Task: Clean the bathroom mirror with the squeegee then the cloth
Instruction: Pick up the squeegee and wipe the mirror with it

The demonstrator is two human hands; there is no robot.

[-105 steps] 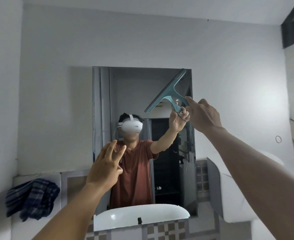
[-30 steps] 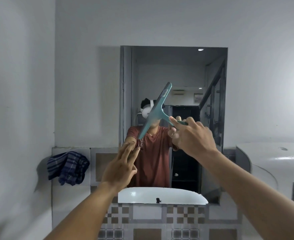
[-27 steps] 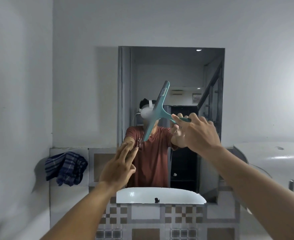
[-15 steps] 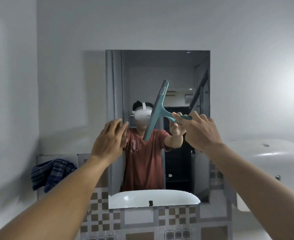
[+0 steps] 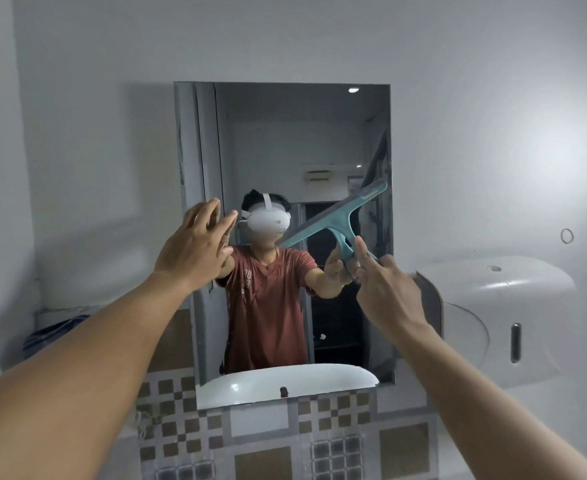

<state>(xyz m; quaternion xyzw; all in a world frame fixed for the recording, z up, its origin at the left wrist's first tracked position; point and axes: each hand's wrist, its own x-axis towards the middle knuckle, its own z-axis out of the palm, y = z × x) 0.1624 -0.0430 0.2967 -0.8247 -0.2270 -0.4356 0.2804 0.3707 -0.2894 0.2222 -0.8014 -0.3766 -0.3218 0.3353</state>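
Observation:
A rectangular mirror (image 5: 285,140) hangs on the white wall ahead. My right hand (image 5: 387,289) grips the handle of a teal squeegee (image 5: 333,218), whose blade lies slanted across the mirror's right half, its high end near the right edge. My left hand (image 5: 195,247) is raised with fingers spread, palm at the mirror's left side, holding nothing. A dark striped cloth (image 5: 48,336) lies on the ledge at the lower left, partly hidden behind my left forearm.
A white wall-mounted dispenser (image 5: 499,317) juts out just right of the mirror. Checkered tiles (image 5: 181,438) run below the mirror. A white basin (image 5: 285,379) shows in the mirror's reflection. A small ring hook (image 5: 567,235) is fixed to the right wall.
The squeegee has swung from steep near the mirror's middle to a flatter slant on its right half. My left hand rose higher at the mirror's left side.

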